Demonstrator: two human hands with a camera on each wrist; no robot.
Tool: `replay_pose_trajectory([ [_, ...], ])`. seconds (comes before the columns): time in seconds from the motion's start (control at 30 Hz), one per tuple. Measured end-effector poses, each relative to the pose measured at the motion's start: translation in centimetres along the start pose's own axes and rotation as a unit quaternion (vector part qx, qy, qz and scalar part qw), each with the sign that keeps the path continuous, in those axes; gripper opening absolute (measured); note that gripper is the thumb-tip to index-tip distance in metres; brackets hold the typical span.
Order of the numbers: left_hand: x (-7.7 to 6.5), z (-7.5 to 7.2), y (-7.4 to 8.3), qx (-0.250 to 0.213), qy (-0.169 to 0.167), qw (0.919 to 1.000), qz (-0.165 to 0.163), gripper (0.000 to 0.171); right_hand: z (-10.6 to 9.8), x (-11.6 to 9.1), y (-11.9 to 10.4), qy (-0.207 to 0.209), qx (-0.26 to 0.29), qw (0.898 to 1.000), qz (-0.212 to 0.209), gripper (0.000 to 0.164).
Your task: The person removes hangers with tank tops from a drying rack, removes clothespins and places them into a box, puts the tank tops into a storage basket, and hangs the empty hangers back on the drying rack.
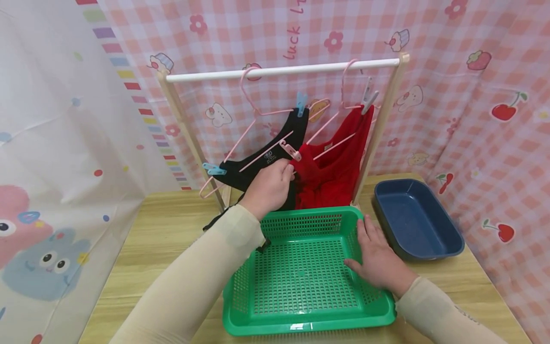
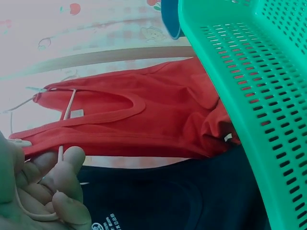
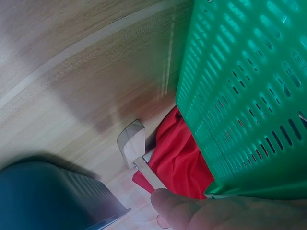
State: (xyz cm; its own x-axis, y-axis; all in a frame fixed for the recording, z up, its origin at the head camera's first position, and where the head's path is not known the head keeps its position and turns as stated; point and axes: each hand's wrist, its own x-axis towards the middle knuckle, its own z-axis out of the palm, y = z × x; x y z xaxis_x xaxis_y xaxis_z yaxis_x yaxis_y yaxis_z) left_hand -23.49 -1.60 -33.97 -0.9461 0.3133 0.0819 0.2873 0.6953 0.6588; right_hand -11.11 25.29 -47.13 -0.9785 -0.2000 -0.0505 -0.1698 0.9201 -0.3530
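Observation:
My left hand (image 1: 269, 187) has its fingers curled round the lower corner of a pink clothes hanger (image 2: 60, 154), just under a pink clothespin (image 1: 290, 150). This hanger carries a red tank top (image 1: 331, 179), whose other strap is held by a grey clothespin (image 1: 370, 101). To the left, a black garment (image 1: 258, 172) hangs tilted on a second pink hanger (image 1: 239, 143) with blue clothespins (image 1: 301, 104). My right hand (image 1: 380, 253) rests on the right side of a green basket (image 1: 309, 327), fingers straight along the rim, thumb pointing inward.
Both hangers hook over the white rod (image 1: 283, 70) of a small wooden-legged rack (image 1: 380, 126). A dark blue basin (image 1: 417, 220) stands to the right of the basket on the wood-grain table (image 1: 159, 248). Patterned curtains (image 1: 275, 28) surround the table at the back and sides.

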Motion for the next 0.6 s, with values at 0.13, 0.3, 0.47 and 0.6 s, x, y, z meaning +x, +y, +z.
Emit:
replay_pose_trajectory([
  [0.13, -0.01, 0.01, 0.06, -0.009, 0.006, 0.9999, -0.003, 0.030, 0.08, 0.02, 0.09, 0.004, -0.001, 1.000, -0.002, 0.108],
  [0.3, -0.09, -0.01, 0.21, -0.017, 0.010, 0.9998, 0.003, 0.028, 0.24, 0.08, 0.25, 0.007, -0.004, 1.000, -0.003, 0.108],
  [0.47, -0.11, -0.02, 0.28, -0.022, 0.017, 0.9995, 0.013, 0.027, 0.31, 0.07, 0.23, 0.007, -0.001, 1.000, 0.000, 0.107],
  [0.6, -0.04, 0.02, 0.23, -0.018, 0.026, 0.9992, 0.023, 0.027, 0.33, 0.03, 0.20, 0.007, 0.003, 1.000, 0.001, 0.107],
])
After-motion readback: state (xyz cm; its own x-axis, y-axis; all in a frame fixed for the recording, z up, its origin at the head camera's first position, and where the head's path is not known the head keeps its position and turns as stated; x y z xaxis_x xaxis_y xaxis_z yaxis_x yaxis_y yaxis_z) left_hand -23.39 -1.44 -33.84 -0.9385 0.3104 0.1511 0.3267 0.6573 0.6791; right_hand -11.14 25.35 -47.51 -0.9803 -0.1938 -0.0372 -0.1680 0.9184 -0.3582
